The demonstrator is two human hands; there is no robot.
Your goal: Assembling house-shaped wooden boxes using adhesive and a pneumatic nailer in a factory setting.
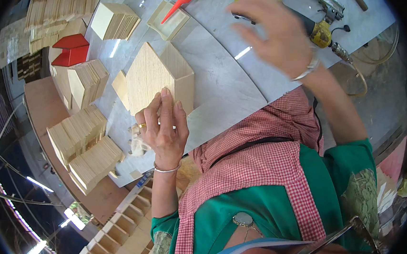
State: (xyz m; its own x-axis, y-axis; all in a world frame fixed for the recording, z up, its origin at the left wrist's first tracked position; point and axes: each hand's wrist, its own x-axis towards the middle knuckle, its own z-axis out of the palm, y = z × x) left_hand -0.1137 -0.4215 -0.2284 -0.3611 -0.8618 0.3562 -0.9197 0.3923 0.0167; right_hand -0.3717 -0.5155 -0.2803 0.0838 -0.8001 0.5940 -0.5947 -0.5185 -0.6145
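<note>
My left hand (165,127) lies over the near edge of a pale wooden box (149,78), fingers stretched along its pointed side panel and holding it on the table. The box's upper right side shows a hollow interior. A small wood piece (120,88) sticks out at its left. Blurred by motion, my right hand (277,35) hovers with thumb and fingers apart, seemingly holding nothing. Just beyond it lies a yellow and black nail gun (320,33), partly hidden by the hand, with an air hose attached.
A white glue bottle with a red nozzle (177,6) lies across a shallow wooden tray (169,31). Stacks of pointed wood panels (77,132) line the left side, near a red folded piece (71,50). Crumpled white material (138,146) sits by my left wrist. A compartmented wooden rack (118,229) stands below.
</note>
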